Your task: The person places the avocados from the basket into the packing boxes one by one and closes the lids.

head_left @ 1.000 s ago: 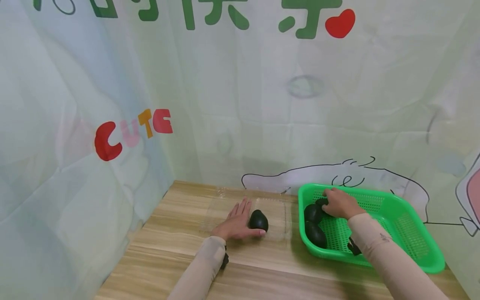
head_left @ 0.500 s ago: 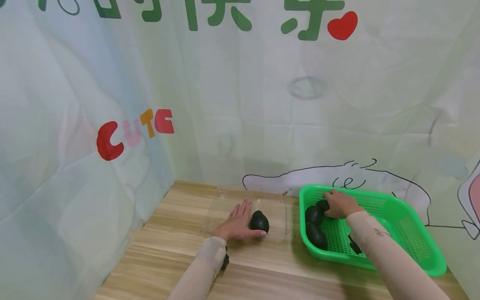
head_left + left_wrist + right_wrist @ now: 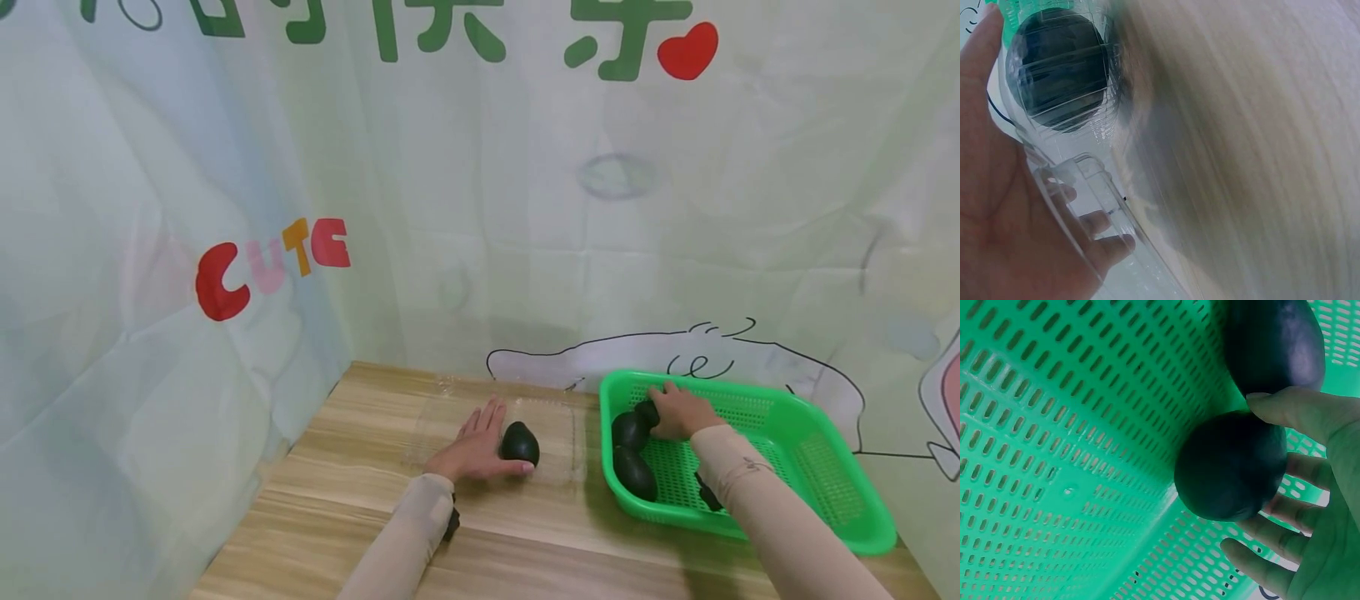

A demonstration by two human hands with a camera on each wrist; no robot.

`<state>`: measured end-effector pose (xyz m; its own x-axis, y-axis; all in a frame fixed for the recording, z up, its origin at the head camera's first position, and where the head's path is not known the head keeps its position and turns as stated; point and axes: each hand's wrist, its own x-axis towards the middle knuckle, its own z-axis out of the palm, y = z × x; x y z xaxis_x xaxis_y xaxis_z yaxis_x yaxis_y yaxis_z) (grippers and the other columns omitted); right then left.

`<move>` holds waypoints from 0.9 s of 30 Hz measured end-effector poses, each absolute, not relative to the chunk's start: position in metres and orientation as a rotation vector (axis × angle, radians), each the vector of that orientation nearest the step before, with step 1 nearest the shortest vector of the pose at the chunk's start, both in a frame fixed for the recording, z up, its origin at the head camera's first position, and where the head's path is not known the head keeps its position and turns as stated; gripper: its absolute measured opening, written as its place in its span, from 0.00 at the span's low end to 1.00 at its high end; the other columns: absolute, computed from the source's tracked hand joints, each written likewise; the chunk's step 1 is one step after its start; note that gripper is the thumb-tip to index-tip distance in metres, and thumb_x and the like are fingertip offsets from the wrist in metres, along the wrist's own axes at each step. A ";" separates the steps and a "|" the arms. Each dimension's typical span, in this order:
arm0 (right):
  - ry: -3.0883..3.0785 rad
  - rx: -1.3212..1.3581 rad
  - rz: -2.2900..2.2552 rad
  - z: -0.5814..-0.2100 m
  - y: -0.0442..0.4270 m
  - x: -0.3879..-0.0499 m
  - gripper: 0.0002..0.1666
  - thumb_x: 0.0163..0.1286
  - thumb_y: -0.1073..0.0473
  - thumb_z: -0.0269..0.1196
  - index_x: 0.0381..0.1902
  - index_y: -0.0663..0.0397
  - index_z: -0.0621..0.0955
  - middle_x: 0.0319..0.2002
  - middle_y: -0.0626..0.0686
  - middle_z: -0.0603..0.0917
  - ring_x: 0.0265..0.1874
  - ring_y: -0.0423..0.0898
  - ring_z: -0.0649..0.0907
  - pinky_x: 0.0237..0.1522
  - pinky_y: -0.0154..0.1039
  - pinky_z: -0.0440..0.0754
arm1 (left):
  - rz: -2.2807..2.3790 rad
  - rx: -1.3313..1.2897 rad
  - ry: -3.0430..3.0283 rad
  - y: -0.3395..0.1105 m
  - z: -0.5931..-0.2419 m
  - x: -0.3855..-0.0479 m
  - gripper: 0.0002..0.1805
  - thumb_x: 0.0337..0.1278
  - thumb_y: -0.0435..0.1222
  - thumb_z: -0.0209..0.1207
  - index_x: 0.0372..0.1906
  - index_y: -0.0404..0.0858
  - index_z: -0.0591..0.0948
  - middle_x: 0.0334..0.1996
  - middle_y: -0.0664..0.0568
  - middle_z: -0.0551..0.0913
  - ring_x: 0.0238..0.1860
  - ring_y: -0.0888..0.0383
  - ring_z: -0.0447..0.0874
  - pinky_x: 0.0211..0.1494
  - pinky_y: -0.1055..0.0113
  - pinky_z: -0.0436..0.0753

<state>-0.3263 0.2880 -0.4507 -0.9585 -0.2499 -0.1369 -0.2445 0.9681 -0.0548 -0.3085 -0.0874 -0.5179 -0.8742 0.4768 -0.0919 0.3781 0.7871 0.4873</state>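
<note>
We found the clear plastic container the hardest thing to make out: its edges melted into the wooden table, and we could not trace its whole outline in the head view. In the left wrist view, ridged plastic covered the lone fruit and blurred its surface, and some of the left hand's fingers showed only through the clear wall. From the head, the right hand hid part of the fruit it held, and both sleeves ran out of the picture at the bottom. The printed characters on the backdrop were cut off by the top edge.

The container bore that one dark fruit. We counted three more in the green basket, crowded along its left side: the held fruit at the far corner, a middle fruit touching it, and a near fruit.

Our left hand lay relaxed on the container with its fingers extended, the thumb just beside the lone fruit. Our right hand reached into the basket and grasped the held fruit between thumb and fingers, well apart from the left hand.
</note>
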 end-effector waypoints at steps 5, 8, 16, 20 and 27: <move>2.979 -0.372 -0.073 -0.454 0.288 -0.326 0.38 0.61 0.57 0.73 0.65 0.67 0.73 0.56 0.72 0.74 0.55 0.71 0.78 0.49 0.66 0.80 | 0.676 0.675 2.776 -0.087 -0.518 -0.309 0.69 0.50 0.73 0.60 0.82 0.36 0.42 0.83 0.40 0.38 0.81 0.35 0.38 0.80 0.42 0.48; 2.970 -0.369 -0.087 -0.457 0.289 -0.327 0.39 0.60 0.58 0.74 0.66 0.67 0.73 0.56 0.73 0.74 0.54 0.71 0.78 0.48 0.66 0.80 | 0.680 0.678 2.776 -0.087 -0.517 -0.308 0.68 0.51 0.72 0.60 0.82 0.35 0.43 0.82 0.39 0.39 0.81 0.35 0.38 0.80 0.41 0.48; 2.919 -0.334 -0.120 -0.462 0.287 -0.329 0.43 0.61 0.61 0.74 0.69 0.72 0.68 0.62 0.78 0.71 0.60 0.75 0.75 0.55 0.68 0.77 | 0.683 0.677 2.775 -0.087 -0.514 -0.305 0.68 0.52 0.72 0.60 0.82 0.34 0.43 0.82 0.39 0.39 0.81 0.34 0.38 0.79 0.41 0.49; 2.873 -0.308 -0.146 -0.464 0.288 -0.329 0.44 0.64 0.62 0.72 0.71 0.75 0.65 0.67 0.80 0.66 0.65 0.76 0.70 0.62 0.68 0.72 | 0.689 0.674 2.771 -0.088 -0.513 -0.305 0.68 0.51 0.72 0.60 0.82 0.35 0.43 0.83 0.40 0.39 0.81 0.34 0.37 0.80 0.41 0.49; 2.832 -0.257 -0.240 -0.476 0.294 -0.329 0.43 0.68 0.63 0.68 0.72 0.75 0.60 0.67 0.83 0.62 0.64 0.79 0.69 0.62 0.70 0.71 | 0.698 0.678 2.766 -0.087 -0.512 -0.304 0.68 0.52 0.71 0.61 0.82 0.35 0.43 0.83 0.40 0.38 0.81 0.34 0.37 0.80 0.41 0.48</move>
